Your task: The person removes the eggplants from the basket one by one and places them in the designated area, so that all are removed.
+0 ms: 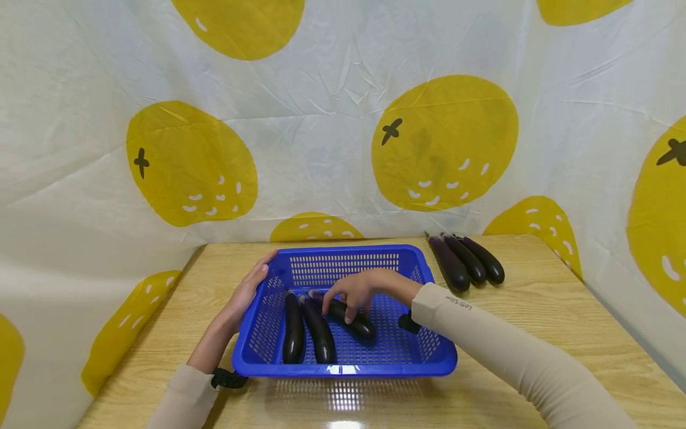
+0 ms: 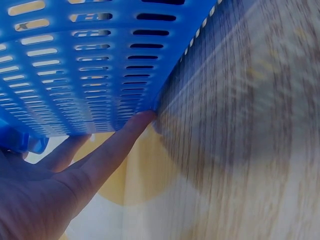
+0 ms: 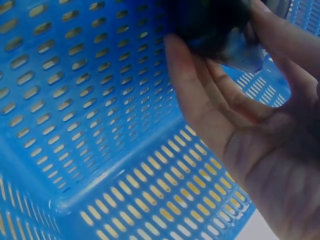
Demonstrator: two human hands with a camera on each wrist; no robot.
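A blue plastic basket with slotted walls sits on the wooden table. Inside it, two dark eggplants lie side by side at the left, and a third eggplant slants to their right. My right hand reaches down into the basket and holds this third eggplant, thumb and fingers on either side of it in the right wrist view. At the basket's left side, my left hand grips the wall. Its thumb is at the rim, while its fingers stretch along the outside of the slotted wall.
Three more eggplants lie together on the table, beyond the basket's back right corner. A white cloth printed with yellow fruit hangs behind the table and along its sides.
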